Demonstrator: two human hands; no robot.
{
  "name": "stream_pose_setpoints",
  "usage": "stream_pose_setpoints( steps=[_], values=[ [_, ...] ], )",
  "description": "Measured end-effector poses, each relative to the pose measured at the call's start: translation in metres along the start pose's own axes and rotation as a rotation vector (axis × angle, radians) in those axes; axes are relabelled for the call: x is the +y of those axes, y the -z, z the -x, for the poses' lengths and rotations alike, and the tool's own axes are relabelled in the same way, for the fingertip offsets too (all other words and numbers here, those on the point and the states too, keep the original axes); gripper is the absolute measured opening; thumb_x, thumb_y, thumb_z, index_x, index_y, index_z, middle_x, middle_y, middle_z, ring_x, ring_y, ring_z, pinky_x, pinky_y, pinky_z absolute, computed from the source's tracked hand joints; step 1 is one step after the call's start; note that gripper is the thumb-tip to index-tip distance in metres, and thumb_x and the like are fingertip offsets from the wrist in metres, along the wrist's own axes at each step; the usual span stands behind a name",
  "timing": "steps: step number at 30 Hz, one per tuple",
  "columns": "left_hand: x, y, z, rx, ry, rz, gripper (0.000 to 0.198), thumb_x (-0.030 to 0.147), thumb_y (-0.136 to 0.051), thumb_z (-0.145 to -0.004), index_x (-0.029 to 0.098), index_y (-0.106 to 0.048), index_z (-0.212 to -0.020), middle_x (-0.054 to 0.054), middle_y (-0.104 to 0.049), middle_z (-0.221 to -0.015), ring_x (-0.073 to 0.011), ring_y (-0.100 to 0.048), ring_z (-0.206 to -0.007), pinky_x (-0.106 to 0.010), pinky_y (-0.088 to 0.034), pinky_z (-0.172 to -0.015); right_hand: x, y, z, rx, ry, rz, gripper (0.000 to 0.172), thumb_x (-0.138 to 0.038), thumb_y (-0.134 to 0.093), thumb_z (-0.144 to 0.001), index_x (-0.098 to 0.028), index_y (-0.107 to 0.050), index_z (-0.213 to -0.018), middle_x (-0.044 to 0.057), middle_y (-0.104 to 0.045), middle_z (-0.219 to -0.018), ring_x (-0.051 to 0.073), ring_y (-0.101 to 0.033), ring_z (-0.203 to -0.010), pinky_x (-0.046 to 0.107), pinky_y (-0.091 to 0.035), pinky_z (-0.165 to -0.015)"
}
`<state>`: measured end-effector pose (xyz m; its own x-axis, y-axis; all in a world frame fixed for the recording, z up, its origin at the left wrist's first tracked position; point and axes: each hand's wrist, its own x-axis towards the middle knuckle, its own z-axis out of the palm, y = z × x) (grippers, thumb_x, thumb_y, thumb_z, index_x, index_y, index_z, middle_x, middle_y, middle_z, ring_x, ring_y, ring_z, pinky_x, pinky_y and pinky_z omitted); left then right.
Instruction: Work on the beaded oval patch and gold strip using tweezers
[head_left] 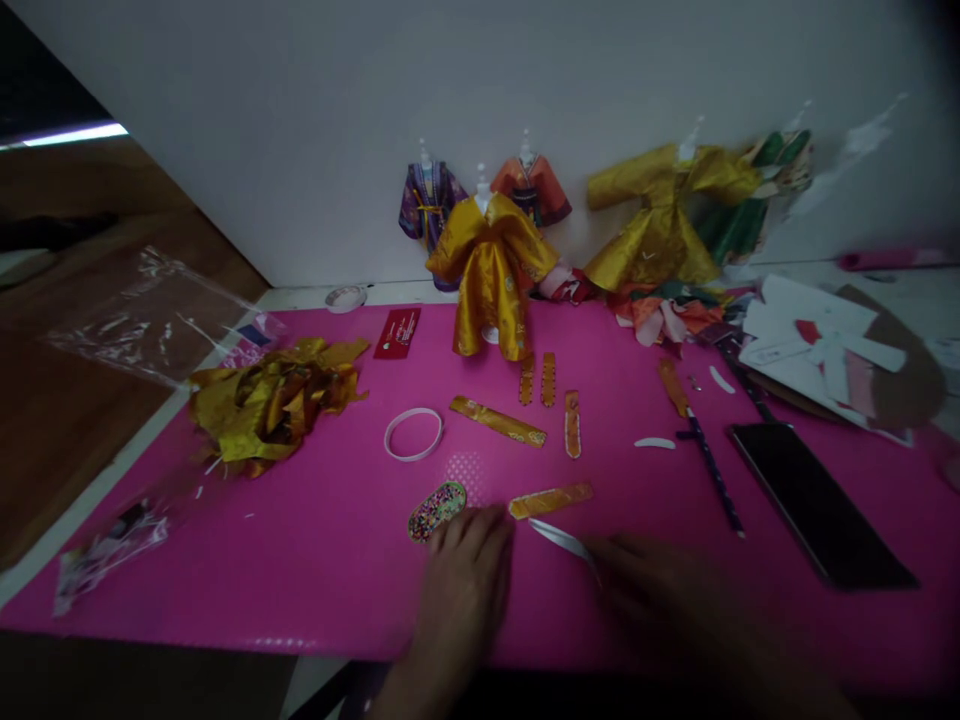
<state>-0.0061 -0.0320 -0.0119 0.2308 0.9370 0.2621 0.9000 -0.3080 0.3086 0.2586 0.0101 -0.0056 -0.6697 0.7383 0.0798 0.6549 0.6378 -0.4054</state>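
Observation:
My left hand [471,548] rests palm down on the pink tabletop, fingers stretched forward, with nothing visible in it. Its fingertips reach the lower right edge of an oval piece covered in multicoloured beads [436,511]. My right hand [646,572], blurred and dim, grips scissors [561,537] whose pale blades point left. Just past the blade tips lies an orange-gold fabric strip [551,499] with white stitching along its edge. Farther back are a longer gold strip [499,420], a stitched strip [573,424] and two short strips side by side [549,380].
Left of the strips are a pale ring [414,434], crumpled gold fabric [277,405] and clear plastic [150,320]. Small dress forms in gold costumes [491,270] stand against the wall. A dark pencil [716,475], a phone [821,505] and white paper cutouts [825,335] lie right.

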Motion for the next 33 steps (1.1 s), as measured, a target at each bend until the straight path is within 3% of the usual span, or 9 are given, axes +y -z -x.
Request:
stream_pose_setpoints(
  steps=[4, 12, 33],
  values=[
    [0.003, -0.002, 0.010, -0.019, -0.045, -0.014, 0.027, 0.013, -0.056, -0.095, 0.021, -0.067, -0.120, -0.008, -0.071, -0.133, -0.0320, -0.065, -0.115, -0.051, -0.053, -0.092, 0.004, 0.003, -0.011, -0.074, 0.042, 0.000, 0.037, -0.010, -0.052, -0.088, -0.023, -0.066, -0.119, 0.001, -0.069, -0.082, 0.017, -0.068, -0.063, 0.027, -0.045, -0.054],
    [0.003, -0.003, 0.007, -0.079, -0.073, -0.028, 0.034, 0.017, -0.061, -0.093, 0.017, -0.063, -0.127, -0.011, -0.066, -0.140, -0.0340, -0.063, -0.118, -0.052, -0.055, -0.091, 0.005, 0.001, -0.019, -0.140, 0.040, 0.027, 0.041, -0.010, -0.054, -0.087, -0.022, -0.066, -0.124, 0.003, -0.070, -0.085, 0.020, -0.069, -0.067, 0.029, -0.043, -0.056],
    [0.003, -0.004, 0.009, -0.042, -0.047, 0.020, 0.028, 0.024, -0.055, -0.100, 0.018, -0.064, -0.126, -0.007, -0.068, -0.139, -0.0310, -0.062, -0.118, -0.050, -0.054, -0.092, 0.004, -0.002, -0.021, -0.095, 0.062, 0.069, 0.031, -0.010, -0.050, -0.087, -0.022, -0.068, -0.109, 0.002, -0.066, -0.077, 0.019, -0.065, -0.062, 0.030, -0.033, -0.053]
  ],
)
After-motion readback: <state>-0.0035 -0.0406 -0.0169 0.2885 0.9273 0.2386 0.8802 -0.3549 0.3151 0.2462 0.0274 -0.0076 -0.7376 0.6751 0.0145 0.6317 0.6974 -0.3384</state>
